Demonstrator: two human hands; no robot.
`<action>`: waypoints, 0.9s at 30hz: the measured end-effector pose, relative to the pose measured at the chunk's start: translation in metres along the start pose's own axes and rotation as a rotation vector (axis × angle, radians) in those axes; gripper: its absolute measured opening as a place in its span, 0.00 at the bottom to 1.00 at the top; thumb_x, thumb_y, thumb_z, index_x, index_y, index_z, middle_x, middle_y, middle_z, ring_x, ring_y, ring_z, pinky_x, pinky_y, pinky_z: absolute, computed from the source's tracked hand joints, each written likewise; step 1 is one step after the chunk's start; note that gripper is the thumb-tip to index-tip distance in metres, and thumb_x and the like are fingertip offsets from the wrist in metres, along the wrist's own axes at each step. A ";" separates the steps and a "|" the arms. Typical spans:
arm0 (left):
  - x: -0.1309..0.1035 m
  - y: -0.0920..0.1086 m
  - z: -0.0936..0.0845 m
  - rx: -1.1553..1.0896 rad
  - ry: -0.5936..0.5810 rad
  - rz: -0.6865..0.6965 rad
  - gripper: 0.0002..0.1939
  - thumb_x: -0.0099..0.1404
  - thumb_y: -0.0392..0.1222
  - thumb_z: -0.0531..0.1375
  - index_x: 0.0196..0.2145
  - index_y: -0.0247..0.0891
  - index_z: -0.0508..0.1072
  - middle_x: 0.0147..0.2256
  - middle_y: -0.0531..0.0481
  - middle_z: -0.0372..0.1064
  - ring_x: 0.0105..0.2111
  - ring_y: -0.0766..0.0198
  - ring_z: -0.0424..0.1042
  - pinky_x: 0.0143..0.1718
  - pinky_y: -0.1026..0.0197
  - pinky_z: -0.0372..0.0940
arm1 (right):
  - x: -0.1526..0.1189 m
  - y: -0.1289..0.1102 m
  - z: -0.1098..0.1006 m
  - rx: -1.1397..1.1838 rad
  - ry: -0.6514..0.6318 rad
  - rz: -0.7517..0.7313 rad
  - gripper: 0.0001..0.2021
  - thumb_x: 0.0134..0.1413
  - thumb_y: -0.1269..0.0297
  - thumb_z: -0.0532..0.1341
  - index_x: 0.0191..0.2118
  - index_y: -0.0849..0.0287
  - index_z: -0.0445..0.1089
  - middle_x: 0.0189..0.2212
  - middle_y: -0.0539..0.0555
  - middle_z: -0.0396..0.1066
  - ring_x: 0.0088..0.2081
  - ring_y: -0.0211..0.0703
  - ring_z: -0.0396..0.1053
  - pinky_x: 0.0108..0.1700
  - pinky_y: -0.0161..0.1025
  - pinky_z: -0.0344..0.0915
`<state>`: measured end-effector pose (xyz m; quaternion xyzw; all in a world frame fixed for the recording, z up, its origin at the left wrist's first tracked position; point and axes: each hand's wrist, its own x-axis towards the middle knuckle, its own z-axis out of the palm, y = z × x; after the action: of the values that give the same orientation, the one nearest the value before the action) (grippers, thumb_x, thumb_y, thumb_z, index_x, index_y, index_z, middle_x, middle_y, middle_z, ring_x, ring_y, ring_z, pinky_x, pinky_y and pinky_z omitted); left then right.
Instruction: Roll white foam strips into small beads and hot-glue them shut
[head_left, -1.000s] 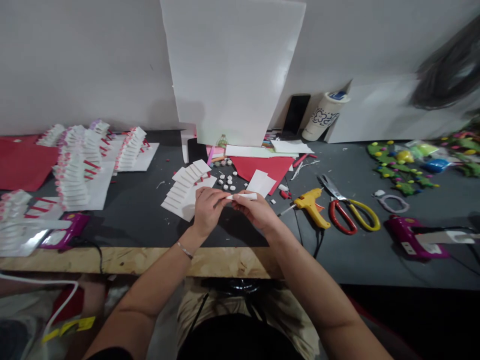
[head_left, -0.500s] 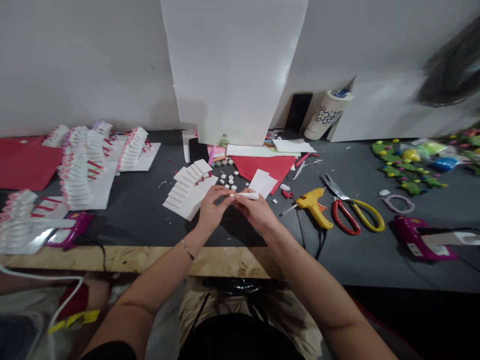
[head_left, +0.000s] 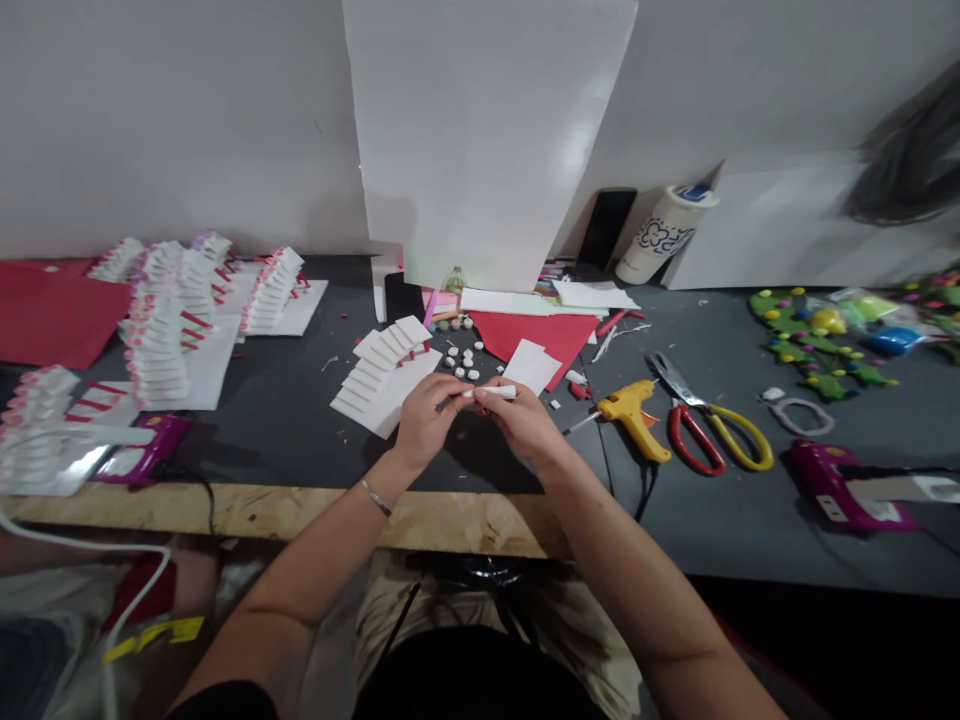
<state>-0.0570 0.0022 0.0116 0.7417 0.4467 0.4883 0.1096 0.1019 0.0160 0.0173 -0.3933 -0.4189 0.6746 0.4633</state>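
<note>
Both hands meet over the near edge of the dark table, around a small white rolled piece (head_left: 496, 392), perhaps paper or foam. My right hand (head_left: 521, 418) is closed on it, its far end sticking out past the fingers. At the other, narrower end, my left hand (head_left: 426, 412) pinches with thumb and fingertips. Just beyond them lie several small white lumps (head_left: 466, 362) and a cut white sheet (head_left: 529, 365). Left of these sits a white stepped model (head_left: 382, 370), a curved stair of flat strips with red posts on a white base.
A yellow glue gun (head_left: 634, 415) and scissors (head_left: 694, 405) lie to the right, near a purple device (head_left: 832, 485). More stair models (head_left: 169, 330) and another purple device (head_left: 146, 450) are on the left. Behind stand a white board (head_left: 480, 140) and a cup (head_left: 664, 235). Red sheet (head_left: 525, 335) lies beyond.
The camera view has shifted slightly. The hands stay together on the white rolled piece, with the fingers slightly repositioned; its narrower end now shows between them. The things on the table have not moved.
</note>
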 end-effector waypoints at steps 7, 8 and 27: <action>-0.001 0.003 0.006 -0.187 0.089 -0.156 0.09 0.66 0.46 0.63 0.35 0.39 0.78 0.35 0.48 0.76 0.37 0.62 0.75 0.41 0.60 0.69 | 0.002 0.006 0.001 0.044 0.016 -0.002 0.18 0.38 0.50 0.71 0.23 0.56 0.65 0.18 0.45 0.65 0.25 0.36 0.63 0.31 0.36 0.60; -0.001 0.001 0.007 -0.194 0.080 -0.180 0.09 0.66 0.46 0.63 0.35 0.39 0.79 0.35 0.48 0.76 0.37 0.62 0.75 0.41 0.60 0.69 | 0.002 0.006 0.000 0.011 0.037 -0.027 0.18 0.39 0.50 0.71 0.23 0.55 0.64 0.18 0.45 0.65 0.25 0.36 0.63 0.31 0.36 0.60; 0.003 -0.007 -0.005 0.088 -0.123 0.079 0.11 0.70 0.46 0.58 0.39 0.38 0.77 0.37 0.47 0.75 0.39 0.61 0.73 0.42 0.57 0.69 | 0.003 -0.001 -0.023 -1.011 -0.018 -0.602 0.13 0.66 0.58 0.53 0.33 0.56 0.69 0.31 0.56 0.72 0.36 0.47 0.68 0.39 0.42 0.63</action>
<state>-0.0644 0.0076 0.0118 0.7914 0.4305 0.4256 0.0847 0.1224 0.0240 0.0103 -0.4235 -0.7857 0.2335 0.3858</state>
